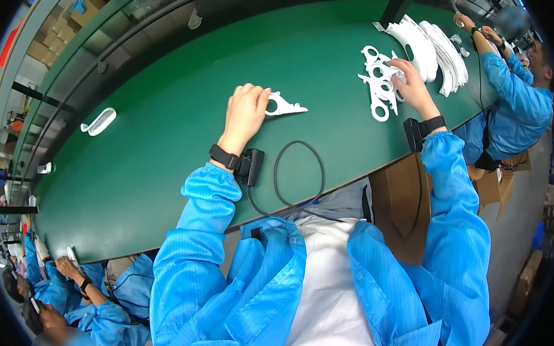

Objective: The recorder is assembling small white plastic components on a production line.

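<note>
My left hand (247, 113) is closed at the left end of a white plastic bracket (287, 106) with a round ring and a pointed tip. The bracket lies on or just above the green tabletop; which of the two I cannot tell. Over on the right, my right hand (413, 87) reaches to a loose pile of similar white ring brackets (379, 97), fingers curved at the pile's right side. Whether its fingertips grip one of them is hidden. Both wrists wear black straps with small black boxes and cables.
Stacked curved white plastic shells (438, 52) stand beyond the pile at the right. A white oblong part (100, 122) lies far left on the green table (178, 115). A black cable (297, 143) loops before me. Co-workers in blue sit at right (513, 89) and lower left (108, 323).
</note>
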Demonstrator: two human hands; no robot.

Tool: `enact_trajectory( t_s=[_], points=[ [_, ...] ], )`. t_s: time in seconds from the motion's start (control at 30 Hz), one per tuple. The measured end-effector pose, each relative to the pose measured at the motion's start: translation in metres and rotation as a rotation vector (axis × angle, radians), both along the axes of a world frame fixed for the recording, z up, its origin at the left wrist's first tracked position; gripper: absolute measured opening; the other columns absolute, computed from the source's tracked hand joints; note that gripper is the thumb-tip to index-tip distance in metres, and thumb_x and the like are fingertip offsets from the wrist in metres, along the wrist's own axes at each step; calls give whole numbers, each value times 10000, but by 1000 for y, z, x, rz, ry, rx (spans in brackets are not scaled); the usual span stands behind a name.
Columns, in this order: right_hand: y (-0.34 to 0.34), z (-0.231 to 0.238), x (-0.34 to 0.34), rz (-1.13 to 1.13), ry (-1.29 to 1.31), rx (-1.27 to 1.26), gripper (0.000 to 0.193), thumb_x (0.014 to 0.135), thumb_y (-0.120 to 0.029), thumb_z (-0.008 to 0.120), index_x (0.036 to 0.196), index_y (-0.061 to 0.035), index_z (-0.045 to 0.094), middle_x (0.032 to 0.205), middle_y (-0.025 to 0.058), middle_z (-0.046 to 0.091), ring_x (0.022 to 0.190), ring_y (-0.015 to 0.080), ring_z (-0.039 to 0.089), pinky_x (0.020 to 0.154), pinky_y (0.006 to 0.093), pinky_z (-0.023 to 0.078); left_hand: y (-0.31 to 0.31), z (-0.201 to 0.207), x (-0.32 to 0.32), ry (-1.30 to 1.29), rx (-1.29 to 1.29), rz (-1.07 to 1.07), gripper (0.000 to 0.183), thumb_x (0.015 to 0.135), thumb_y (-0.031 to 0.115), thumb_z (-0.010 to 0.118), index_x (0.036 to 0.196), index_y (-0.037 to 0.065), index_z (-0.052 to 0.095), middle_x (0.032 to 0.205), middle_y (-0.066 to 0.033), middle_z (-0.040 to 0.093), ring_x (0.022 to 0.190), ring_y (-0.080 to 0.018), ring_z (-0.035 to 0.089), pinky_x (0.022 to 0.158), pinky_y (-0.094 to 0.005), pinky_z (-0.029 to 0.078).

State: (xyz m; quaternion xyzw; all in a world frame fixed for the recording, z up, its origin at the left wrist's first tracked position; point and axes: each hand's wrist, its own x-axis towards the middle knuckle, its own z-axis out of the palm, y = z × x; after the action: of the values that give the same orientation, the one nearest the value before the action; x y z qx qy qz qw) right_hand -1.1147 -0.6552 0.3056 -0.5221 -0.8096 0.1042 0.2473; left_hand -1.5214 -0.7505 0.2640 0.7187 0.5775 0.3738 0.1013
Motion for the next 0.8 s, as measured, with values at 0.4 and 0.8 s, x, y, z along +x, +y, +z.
enact_trajectory(
  t_s=[0.4, 0.8],
  points=[
    [-60, 18, 4, -262, 250, 179, 283, 826, -185, 675, 1098, -105, 686, 1148, 112, 629, 1055, 243, 574, 880, 353, 439, 4, -26, -27, -462, 48, 43, 227, 937, 226, 550, 985, 20, 631, 897, -116, 592, 848, -252, 568, 760, -351, 460],
    [-126, -43, -66, -418, 42, 180, 261, 797, -121, 707, 1056, -94, 683, 879, 75, 549, 887, 262, 495, 804, 366, 426, -4, -13, -20, -379, -103, 71, 211, 967, 164, 510, 1040, 1, 624, 978, -64, 597, 884, -150, 560, 795, -259, 433]
  ],
)
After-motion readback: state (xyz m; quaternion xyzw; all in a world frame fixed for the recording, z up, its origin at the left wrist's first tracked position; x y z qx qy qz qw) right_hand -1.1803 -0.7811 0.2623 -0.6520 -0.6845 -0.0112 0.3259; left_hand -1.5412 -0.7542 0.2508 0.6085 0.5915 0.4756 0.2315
